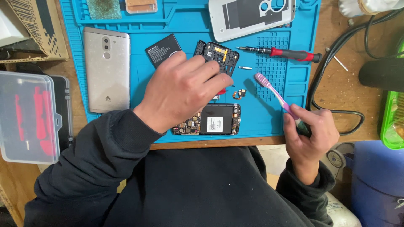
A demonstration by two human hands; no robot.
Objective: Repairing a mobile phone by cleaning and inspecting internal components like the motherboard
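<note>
Right hand (309, 132) closed on a light, stiff pink toothbrush (275, 93) by its handle; left hand (181, 90) pinching something hidden beneath its fingertips, just above the fragile circuit board (210, 120).

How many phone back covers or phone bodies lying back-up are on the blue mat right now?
2. A silver phone lies back-up at the mat's left side; a silver back cover lies inner side up at the top edge. Others may be out of view.
</note>
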